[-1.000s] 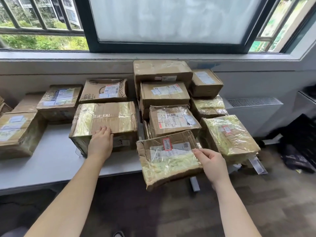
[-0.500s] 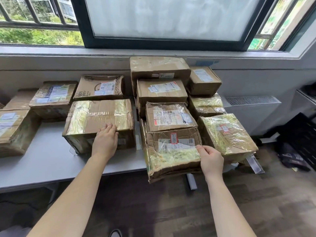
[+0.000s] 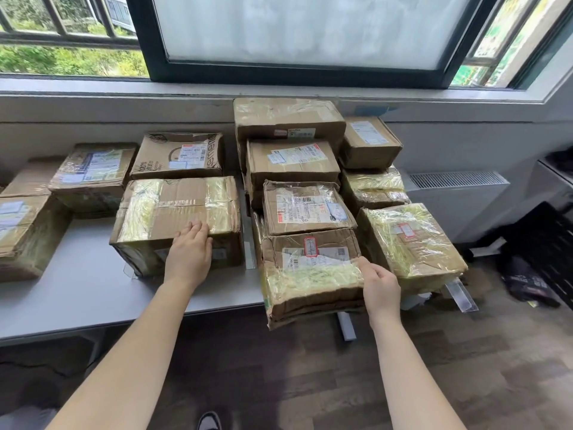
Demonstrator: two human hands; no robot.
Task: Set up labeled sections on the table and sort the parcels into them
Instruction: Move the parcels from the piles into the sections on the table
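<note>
While the left hand lies flat, fingers straight, on the big taped box, the right hand pinches the near corner of the crumpled parcel, which overhangs the table's front edge against the right-hand pile. Sorting looks under way. Next, I judge, that parcel needs pushing in squarely, or it may tip off.

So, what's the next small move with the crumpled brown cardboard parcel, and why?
Probably bring the left hand over from the large taped brown box to steady the crumpled brown cardboard parcel: the right hand grips only its right edge, and its front overhangs the grey table.
</note>
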